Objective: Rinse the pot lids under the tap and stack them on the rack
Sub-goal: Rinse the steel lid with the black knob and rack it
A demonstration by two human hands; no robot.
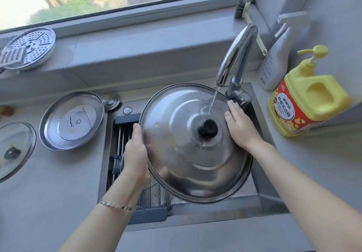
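A large steel pot lid (pixel 188 153) with a black knob (pixel 207 128) is tilted over the sink, and water from the chrome tap (pixel 235 55) runs onto its top. My left hand (pixel 136 153) grips its left rim, fingers hidden beneath. With straight fingers, my right hand (pixel 240 125) lies flat on the lid's upper right side. Below the lid on the left, a dark-framed wire rack (pixel 121 140) spans the sink, with a glass lid's edge showing on it. A steel lid (pixel 71 120) lies upside down on the counter, and a glass lid (pixel 14 149) sits at the far left.
A perforated steamer plate (pixel 29 48) and a grater rest on the window sill at left. A yellow dish soap bottle (pixel 305 99) and a white spray bottle (pixel 276 61) stand right of the tap. A small steel sink plug (pixel 111 101) lies behind the sink.
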